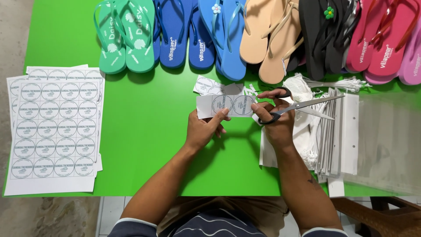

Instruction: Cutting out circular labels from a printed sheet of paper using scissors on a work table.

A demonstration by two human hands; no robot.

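Note:
My left hand (pixel 202 129) pinches a small white paper strip (pixel 223 105) printed with round labels, held above the green table (pixel 144 131). My right hand (pixel 274 120) grips black-handled scissors (pixel 298 106), fingers through the loops, blades open and pointing right, away from the strip. The two hands are close together near the table's middle. A few cut label pieces (pixel 210 85) lie just beyond the strip.
Sheets of round printed labels (pixel 52 131) are stacked at the left. A row of flip-flops in green (pixel 125 37), blue, tan, black and pink lines the far edge. Clear plastic bags (pixel 386 140), white plastic tag fasteners (pixel 307 83) and white card strips (pixel 348 131) lie at the right.

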